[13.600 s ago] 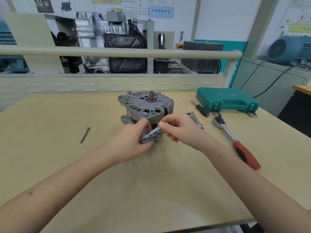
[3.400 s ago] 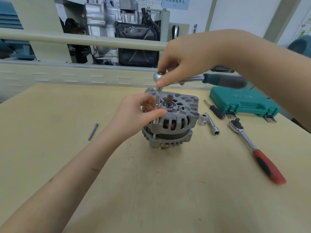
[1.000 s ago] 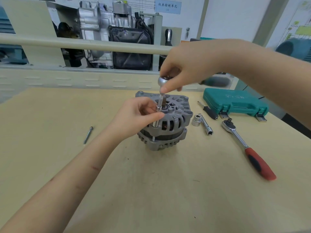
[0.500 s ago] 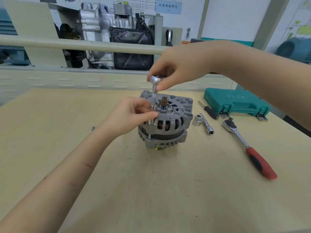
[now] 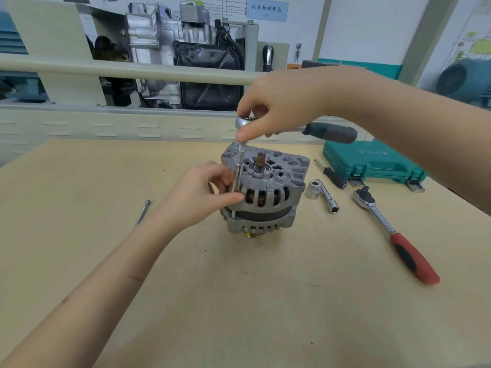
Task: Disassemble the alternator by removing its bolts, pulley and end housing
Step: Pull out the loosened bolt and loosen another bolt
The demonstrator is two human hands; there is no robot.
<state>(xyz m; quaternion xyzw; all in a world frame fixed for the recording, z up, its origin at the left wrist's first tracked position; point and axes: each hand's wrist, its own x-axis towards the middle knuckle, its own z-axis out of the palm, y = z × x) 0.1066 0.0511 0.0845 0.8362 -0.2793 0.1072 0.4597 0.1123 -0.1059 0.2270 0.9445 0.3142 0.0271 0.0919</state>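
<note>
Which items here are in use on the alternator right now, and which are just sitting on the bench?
In use:
- alternator
- green-handled ratchet, gripped at its head by the right hand
- socket extension, steadied by the left hand

Lying about:
- red-handled ratchet
- loose bolt
- spare socket and bar
- small screwdriver
- green tool case

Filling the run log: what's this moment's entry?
step: loosening through bolt | right hand: holds green ratchet head | left hand: steadies socket extension | alternator: upright

The right hand (image 5: 276, 102) is raised with fingers curled downward, the left hand (image 5: 202, 192) lower, thumb and fingers pinching.
</note>
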